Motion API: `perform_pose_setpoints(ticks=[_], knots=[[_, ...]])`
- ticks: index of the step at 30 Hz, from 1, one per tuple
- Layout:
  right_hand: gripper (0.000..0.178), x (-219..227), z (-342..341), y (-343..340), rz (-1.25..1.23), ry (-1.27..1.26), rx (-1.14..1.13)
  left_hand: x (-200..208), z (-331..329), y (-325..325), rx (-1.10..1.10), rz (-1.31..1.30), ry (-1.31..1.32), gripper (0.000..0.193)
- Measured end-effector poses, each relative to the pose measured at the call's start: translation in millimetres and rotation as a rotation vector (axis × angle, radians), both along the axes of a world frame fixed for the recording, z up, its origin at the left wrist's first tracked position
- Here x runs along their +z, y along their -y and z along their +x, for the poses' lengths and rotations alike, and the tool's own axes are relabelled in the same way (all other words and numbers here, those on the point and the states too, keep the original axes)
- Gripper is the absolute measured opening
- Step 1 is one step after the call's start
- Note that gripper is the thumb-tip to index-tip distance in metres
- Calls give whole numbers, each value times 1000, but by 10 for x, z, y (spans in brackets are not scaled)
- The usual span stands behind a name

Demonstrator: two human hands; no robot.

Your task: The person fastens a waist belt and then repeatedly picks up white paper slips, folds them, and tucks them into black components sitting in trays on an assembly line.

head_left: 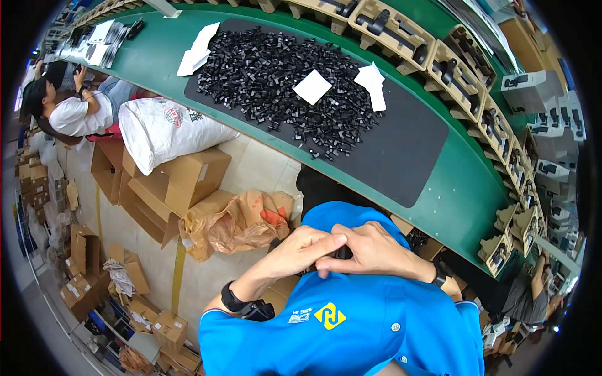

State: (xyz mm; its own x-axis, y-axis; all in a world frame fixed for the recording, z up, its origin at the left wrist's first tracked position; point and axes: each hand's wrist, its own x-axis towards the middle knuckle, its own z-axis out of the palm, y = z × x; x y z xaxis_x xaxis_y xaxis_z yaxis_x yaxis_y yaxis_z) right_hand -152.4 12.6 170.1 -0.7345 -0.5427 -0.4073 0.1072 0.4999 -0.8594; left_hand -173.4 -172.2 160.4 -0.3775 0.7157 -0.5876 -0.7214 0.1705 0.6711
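Note:
My left hand (305, 249) and my right hand (376, 248) meet in front of my blue shirt, fingers curled and thumbs close together. Between them a small black piece (343, 252) shows, mostly covered by the fingers, so its exact kind is hidden. Both hands are closed around it. Beyond them, on a dark grey mat (411, 156), lies a wide heap of small black plastic parts (269, 78). A white square card (312, 87) rests on the heap, and folded white papers (372, 81) lie at its right side.
The green workbench (467, 182) curves across the front, its near edge beyond my hands. Moulded trays with black devices (392, 31) line its far side. On the left are a white sack (166, 131), open cartons (182, 182), a crumpled brown bag (235, 222) and a seated person (81, 113).

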Motion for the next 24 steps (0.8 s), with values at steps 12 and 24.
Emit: perform_pose_setpoints(ticks=[12, 24], knots=[[30, -160, 79, 66, -192, 35, 9, 55, 263, 57, 328, 22, 248, 47], [14, -184, 178, 3, -243, 229, 14, 143, 177, 184, 206, -59, 273, 49]])
